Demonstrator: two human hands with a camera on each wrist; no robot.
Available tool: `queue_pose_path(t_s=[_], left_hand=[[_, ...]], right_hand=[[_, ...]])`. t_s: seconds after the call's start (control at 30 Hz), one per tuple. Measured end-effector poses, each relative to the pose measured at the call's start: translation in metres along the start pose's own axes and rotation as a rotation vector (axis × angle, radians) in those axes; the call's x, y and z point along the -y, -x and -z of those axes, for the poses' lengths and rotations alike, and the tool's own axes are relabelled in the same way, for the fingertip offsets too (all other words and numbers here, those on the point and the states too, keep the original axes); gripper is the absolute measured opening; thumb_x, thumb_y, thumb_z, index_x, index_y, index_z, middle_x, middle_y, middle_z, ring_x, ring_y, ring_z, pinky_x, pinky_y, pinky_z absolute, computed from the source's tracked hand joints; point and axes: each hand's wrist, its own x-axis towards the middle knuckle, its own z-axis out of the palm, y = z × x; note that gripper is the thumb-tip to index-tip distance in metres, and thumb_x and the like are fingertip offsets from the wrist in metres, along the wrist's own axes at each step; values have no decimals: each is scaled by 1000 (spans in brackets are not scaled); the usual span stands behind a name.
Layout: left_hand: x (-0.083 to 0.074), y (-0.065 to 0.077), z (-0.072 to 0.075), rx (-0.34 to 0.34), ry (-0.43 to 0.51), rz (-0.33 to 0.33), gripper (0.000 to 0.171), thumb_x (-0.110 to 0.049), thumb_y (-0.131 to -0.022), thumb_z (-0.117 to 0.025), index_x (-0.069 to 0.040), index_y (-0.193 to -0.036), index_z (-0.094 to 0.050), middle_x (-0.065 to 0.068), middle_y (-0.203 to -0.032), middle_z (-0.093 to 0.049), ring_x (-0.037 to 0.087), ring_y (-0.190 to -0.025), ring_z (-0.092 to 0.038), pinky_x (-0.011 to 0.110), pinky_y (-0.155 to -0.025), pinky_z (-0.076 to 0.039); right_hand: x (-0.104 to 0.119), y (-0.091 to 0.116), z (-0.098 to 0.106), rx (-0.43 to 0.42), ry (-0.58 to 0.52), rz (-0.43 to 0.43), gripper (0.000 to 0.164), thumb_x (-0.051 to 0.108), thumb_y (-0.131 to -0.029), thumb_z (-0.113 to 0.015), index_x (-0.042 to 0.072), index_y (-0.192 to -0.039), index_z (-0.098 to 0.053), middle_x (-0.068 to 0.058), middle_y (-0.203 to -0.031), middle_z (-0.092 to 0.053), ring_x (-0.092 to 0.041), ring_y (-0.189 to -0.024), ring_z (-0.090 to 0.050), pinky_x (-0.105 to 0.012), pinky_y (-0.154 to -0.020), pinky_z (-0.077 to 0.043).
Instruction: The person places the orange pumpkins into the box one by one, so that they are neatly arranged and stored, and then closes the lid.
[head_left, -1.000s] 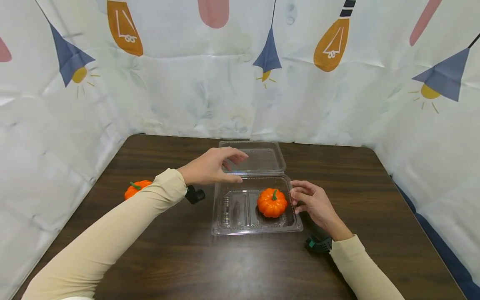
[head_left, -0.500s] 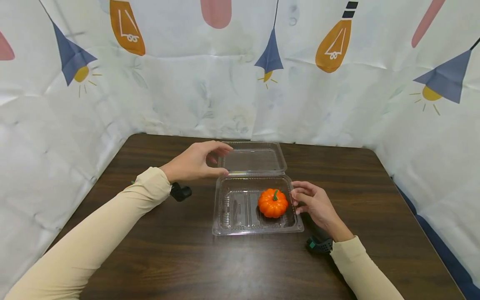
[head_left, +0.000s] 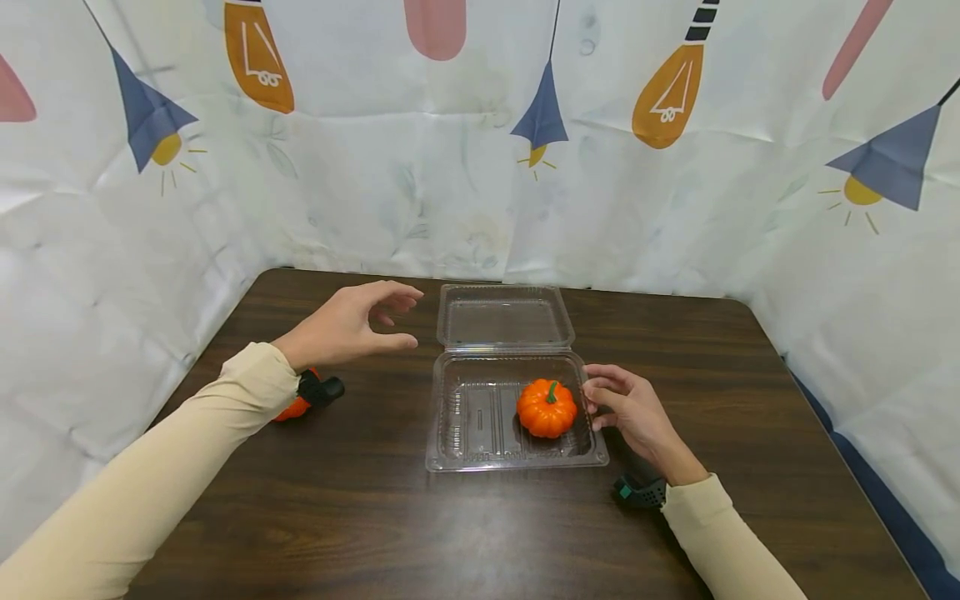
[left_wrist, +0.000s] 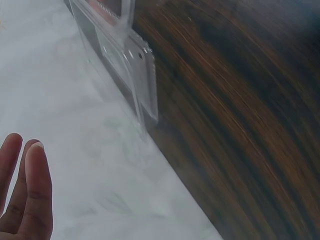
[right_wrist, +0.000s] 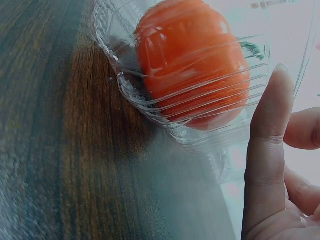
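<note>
A clear plastic clamshell container [head_left: 468, 462] stands on the dark wood table with its lid [head_left: 506, 321] folded back. In the right half of its base sits a small orange pumpkin [head_left: 547, 408] with a green stem, also showing through the ribbed wall in the right wrist view. My right hand [head_left: 626, 408] pinches the container's right rim, its thumb [right_wrist: 270, 135] along the wall. Left of the lid my left hand [head_left: 348, 327] hovers, thumb and fingers spread apart with nothing between them. A second orange pumpkin [head_left: 292, 409] lies mostly hidden behind the left wrist.
The brown table [head_left: 480, 533] ends at a back edge just behind the lid. A white curtain [head_left: 360, 192] printed with lamps and bulbs encloses the back and both sides. Dark wrist-worn devices sit on both wrists, the right one [head_left: 637, 490] close above the tabletop.
My left hand has moved left, away from above the container, and its forearm now covers most of the second pumpkin. The right hand, container and pumpkin inside have stayed in place.
</note>
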Motion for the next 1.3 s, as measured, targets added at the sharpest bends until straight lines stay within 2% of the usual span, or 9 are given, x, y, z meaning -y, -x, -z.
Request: queue_pose_path(t_s=[0.37, 0.67, 0.83, 0.93, 1.13, 1.3], left_hand=[[17, 22, 17, -28, -60, 50, 62, -41, -88, -83, -25, -142, -59, 1, -136, -68, 19, -113, -70, 41, -97, -57], [32, 50, 29, -15, -109, 121, 61, -45, -90, -80, -24, -143, -58, 6, -138, -67, 24, -110, -71, 45, -96, -59], [43, 61, 33, -43, -154, 136, 60, -46, -89, -81, -25, -141, -59, 6, -134, -68, 24, -104, -73, 37, -92, -60], [48, 66, 36, -47, -166, 142, 60, -47, -89, -80, -24, -141, -59, 7, -134, -67, 24, -104, -73, 35, -91, -61], [57, 80, 41, -40, -164, 170, 62, -46, -89, -80, -22, -142, -58, 12, -136, -66, 27, -107, -72, 20, -87, -57], [66, 92, 42, -38, -163, 204, 63, -46, -89, -80, -20, -142, -58, 13, -139, -66, 30, -109, -72, 22, -86, -57]], right_hand=[[-1, 0, 1, -6, 22, 0, 51, 16, -102, -66, -3, -145, -47, 8, -96, -71, -10, -73, -61, -24, -58, -60], [-2, -2, 1, 1, 24, 1, 50, 16, -102, -66, -2, -145, -48, 8, -97, -71, -10, -73, -61, -23, -58, -60], [-2, -1, 2, -2, 26, 8, 50, 16, -102, -66, -3, -144, -48, 8, -96, -72, -10, -73, -61, -23, -58, -60], [-2, -1, 2, -3, 26, 11, 50, 16, -102, -66, -3, -145, -47, 9, -96, -71, -10, -73, -61, -23, -57, -60], [-2, 0, 1, -3, 22, 10, 50, 16, -102, -66, -3, -144, -47, 10, -95, -71, -9, -73, -61, -23, -57, -60], [0, 1, -1, -2, 18, 10, 49, 15, -102, -66, -3, -144, -47, 9, -94, -71, -9, -72, -61, -23, -57, -60]])
